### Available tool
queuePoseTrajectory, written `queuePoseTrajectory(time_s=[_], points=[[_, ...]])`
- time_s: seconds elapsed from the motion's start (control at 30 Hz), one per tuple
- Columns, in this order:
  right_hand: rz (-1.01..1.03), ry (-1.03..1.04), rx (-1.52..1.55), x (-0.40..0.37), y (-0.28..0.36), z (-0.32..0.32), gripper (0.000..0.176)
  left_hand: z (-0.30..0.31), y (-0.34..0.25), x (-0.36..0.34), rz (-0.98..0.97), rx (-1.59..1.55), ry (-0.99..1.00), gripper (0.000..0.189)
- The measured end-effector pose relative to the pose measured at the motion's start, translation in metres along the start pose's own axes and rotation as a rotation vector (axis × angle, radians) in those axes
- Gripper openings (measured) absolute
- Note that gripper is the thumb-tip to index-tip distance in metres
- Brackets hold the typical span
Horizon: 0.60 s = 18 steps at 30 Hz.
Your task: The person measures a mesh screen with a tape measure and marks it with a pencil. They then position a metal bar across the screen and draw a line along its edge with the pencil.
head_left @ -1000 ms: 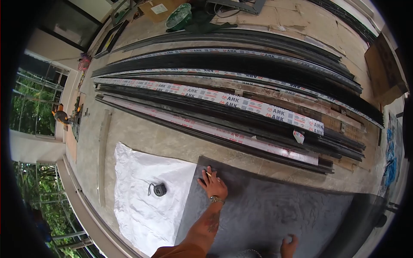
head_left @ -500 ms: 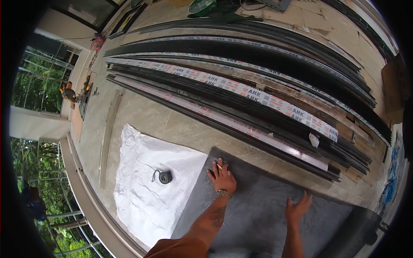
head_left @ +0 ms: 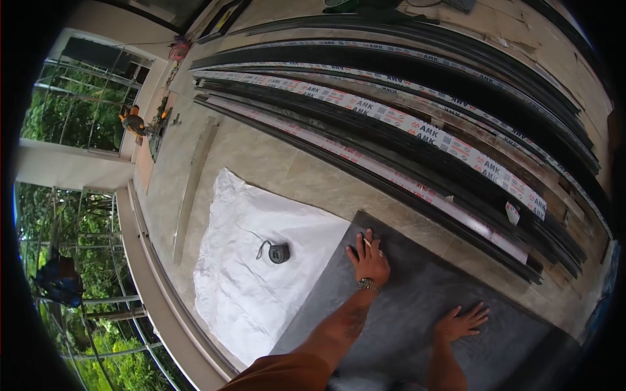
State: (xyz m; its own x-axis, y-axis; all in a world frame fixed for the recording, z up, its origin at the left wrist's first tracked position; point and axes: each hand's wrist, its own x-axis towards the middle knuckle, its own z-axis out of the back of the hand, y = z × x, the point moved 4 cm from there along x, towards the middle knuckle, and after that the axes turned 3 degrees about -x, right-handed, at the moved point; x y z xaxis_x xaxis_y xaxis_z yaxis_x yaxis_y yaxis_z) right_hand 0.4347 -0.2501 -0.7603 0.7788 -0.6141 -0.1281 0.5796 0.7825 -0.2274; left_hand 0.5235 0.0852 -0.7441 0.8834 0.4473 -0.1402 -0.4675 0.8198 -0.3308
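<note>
A dark grey sheet (head_left: 417, 280) lies flat on the floor, covering part of a wrinkled white sheet (head_left: 241, 293). My left hand (head_left: 370, 262), with a watch on its wrist, presses flat on the dark sheet near its far left corner, fingers apart. A small pale thing shows between those fingers, too small to name for sure. Farther right, my right hand (head_left: 460, 324) rests on the dark sheet with its fingers spread, holding nothing. A black tape measure (head_left: 279, 253) with a wrist strap sits on the white sheet, left of my left hand.
Long dark profiles (head_left: 365, 140), some with printed AMK film, are stacked across the floor beyond the sheets. A straight metal bar (head_left: 194, 189) lies at the left. Orange and black power tools (head_left: 134, 122) stand near the wall. A window sill (head_left: 156, 280) borders the left side.
My right hand has come down from a raised, tilted pose to lie spread on the dark sheet. My left hand stays near the same corner. The whole view has shifted.
</note>
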Motion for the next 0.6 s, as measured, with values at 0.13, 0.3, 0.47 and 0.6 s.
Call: queuePoseTrajectory(time_s=[0.13, 0.3, 0.47, 0.6], points=[[-0.003, 0.036, -0.007, 0.0, 0.001, 0.005, 0.072, 0.002, 0.0, -0.002, -0.006, -0.011, 0.019, 0.041], [-0.037, 0.114, -0.05, 0.001, 0.004, 0.011, 0.072, 0.001, 0.0, -0.001, -0.011, -0.022, 0.003, 0.041], [-0.004, 0.048, -0.031, 0.0, 0.001, 0.002, 0.071, 0.003, -0.002, -0.002, 0.0, -0.027, -0.012, 0.041], [0.023, 0.043, -0.031, -0.002, 0.0, 0.004, 0.071, 0.006, -0.004, -0.001, 0.005, -0.044, -0.01, 0.042]])
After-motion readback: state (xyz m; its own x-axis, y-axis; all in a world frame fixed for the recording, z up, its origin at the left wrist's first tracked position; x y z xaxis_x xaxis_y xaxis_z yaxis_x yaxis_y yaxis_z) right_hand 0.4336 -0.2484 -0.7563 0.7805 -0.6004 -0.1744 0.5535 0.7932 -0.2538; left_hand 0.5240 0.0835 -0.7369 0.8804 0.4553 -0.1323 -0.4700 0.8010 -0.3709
